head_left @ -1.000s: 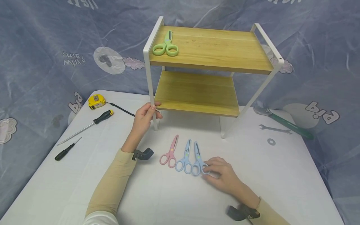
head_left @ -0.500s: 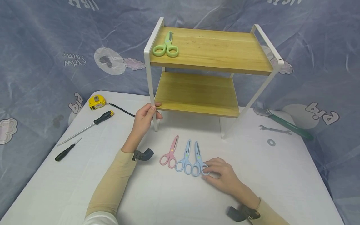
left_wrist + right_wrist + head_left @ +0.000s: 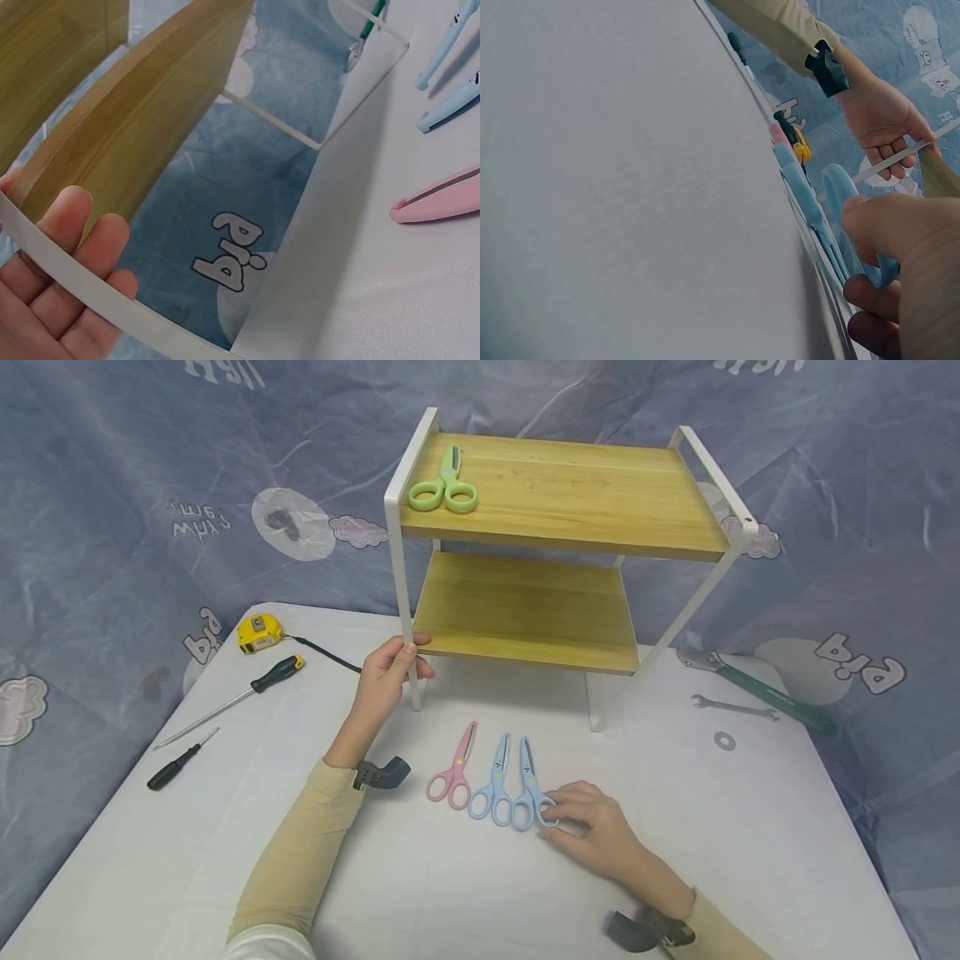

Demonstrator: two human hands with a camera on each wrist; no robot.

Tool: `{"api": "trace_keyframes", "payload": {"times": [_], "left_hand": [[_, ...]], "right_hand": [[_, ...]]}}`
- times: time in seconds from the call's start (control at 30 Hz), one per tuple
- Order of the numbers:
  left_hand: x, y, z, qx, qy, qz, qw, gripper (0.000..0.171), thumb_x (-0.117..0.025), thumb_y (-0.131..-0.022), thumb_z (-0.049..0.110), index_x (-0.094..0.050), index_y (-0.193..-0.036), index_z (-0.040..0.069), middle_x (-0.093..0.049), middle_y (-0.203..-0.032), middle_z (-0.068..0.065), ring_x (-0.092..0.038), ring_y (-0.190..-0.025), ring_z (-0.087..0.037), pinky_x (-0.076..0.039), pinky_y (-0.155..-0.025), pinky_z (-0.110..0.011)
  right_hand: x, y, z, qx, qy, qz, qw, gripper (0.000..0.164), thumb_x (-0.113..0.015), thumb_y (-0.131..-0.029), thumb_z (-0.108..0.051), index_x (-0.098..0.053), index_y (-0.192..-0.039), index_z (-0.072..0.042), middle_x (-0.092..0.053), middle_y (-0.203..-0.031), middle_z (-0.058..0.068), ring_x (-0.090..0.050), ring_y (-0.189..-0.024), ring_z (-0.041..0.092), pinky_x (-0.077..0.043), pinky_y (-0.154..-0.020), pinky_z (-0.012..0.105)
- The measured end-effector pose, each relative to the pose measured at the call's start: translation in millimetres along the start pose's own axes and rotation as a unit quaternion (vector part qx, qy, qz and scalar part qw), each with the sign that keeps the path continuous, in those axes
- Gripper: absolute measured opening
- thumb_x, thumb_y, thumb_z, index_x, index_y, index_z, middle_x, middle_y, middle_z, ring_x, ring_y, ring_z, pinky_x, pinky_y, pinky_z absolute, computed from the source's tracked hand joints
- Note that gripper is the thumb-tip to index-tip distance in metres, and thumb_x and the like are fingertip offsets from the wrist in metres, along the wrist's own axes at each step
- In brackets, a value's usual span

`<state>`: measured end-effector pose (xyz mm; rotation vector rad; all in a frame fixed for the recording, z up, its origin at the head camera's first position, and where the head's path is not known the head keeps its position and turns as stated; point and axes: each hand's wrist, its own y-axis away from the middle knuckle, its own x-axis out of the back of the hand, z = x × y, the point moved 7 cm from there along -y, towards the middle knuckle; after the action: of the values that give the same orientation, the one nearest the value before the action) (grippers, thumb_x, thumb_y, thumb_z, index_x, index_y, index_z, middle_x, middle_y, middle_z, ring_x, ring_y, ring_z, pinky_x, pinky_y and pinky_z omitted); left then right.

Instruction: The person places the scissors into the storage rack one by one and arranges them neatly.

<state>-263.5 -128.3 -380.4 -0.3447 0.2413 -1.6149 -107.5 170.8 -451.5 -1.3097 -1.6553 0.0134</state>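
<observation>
White tablecloth stretches from the near side of the scissors toward the person, and a narrower strip of it separates their blade tips from the feet of the two-tier shelf. The right hand pinches a handle ring of the right-hand blue scissors, which lie on the cloth with blades toward the shelf; the left hand grips the shelf's left front leg beside the front corner of the lower board. From the head, the right hand's fingers cover part of the pinched ring, and the leg hides some of the left hand's fingers, whose tips show in the left wrist view. That view's edge cuts off the handles of the pink scissors and both blue pairs. The foot of the shelf's right front leg fades into the white cloth. The left-hand blue scissors lie just beside the held pair, with the pink ones next to them, while green scissors rest on the left end of the upper board. The left forearm lies between these tools and the long screwdriver, the short screwdriver and the yellow tape measure, whose black strap runs toward the left hand. Right of the shelf lie a wrench, a washer and a green-handled tool, perhaps pliers, its head hard to read.
</observation>
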Motion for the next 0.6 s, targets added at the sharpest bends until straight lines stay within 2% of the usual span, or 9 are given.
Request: {"api": "trace_keyframes", "payload": {"times": [0.2, 0.23, 0.33, 0.47, 0.6], "left_hand": [[-0.2, -0.2, 1.6, 0.0, 0.0, -0.002, 1.0, 0.032, -0.044, -0.109, 0.014, -0.064, -0.122, -0.008, -0.067, -0.078, -0.028, -0.07, -0.078, -0.007, -0.057, -0.091, -0.044], [-0.3, -0.2, 1.9, -0.001, 0.001, -0.002, 1.0, 0.032, -0.044, -0.109, 0.014, -0.064, -0.122, -0.008, -0.065, -0.08, -0.033, -0.07, -0.078, -0.007, -0.057, -0.091, -0.043], [-0.3, -0.3, 1.5, -0.002, 0.004, -0.001, 1.0, 0.032, -0.044, -0.109, 0.014, -0.064, -0.122, -0.008, -0.064, -0.08, -0.034, -0.07, -0.078, -0.008, -0.056, -0.091, -0.044], [-0.2, -0.1, 1.0, -0.003, 0.007, -0.001, 1.0, 0.032, -0.044, -0.109, 0.013, -0.064, -0.121, -0.008, -0.065, -0.078, -0.03, -0.07, -0.077, -0.006, -0.057, -0.091, -0.043], [-1.1, 0.0, 0.2, 0.001, 0.013, -0.004, 0.9999, 0.032, -0.044, -0.109, 0.014, -0.064, -0.122, -0.008, -0.068, -0.075, -0.018, -0.07, -0.078, -0.005, -0.056, -0.093, -0.047]], "right_hand": [[1.2, -1.1, -1.3, 0.013, -0.012, 0.008, 1.0, 0.028, -0.09, -0.064, -0.008, -0.079, -0.087, -0.019, -0.08, -0.099, 0.003, -0.07, -0.093, 0.022, -0.044, -0.098, 0.01], [1.3, -1.1, -1.2, 0.013, -0.013, 0.008, 1.0, 0.028, -0.09, -0.064, -0.008, -0.08, -0.087, -0.019, -0.08, -0.1, 0.003, -0.07, -0.093, 0.022, -0.044, -0.098, 0.01], [1.5, -1.3, -1.4, 0.013, -0.013, 0.009, 1.0, 0.029, -0.09, -0.064, -0.008, -0.08, -0.088, -0.02, -0.08, -0.1, 0.003, -0.07, -0.093, 0.021, -0.044, -0.098, 0.01], [1.7, -1.5, -1.3, 0.01, -0.012, 0.006, 1.0, 0.028, -0.09, -0.064, -0.008, -0.079, -0.088, -0.02, -0.08, -0.1, 0.002, -0.071, -0.094, 0.021, -0.044, -0.098, 0.009], [2.4, -1.0, -2.9, 0.009, -0.012, 0.003, 1.0, 0.028, -0.09, -0.065, -0.008, -0.079, -0.088, -0.02, -0.08, -0.1, 0.002, -0.071, -0.094, 0.021, -0.045, -0.098, 0.009]]}}
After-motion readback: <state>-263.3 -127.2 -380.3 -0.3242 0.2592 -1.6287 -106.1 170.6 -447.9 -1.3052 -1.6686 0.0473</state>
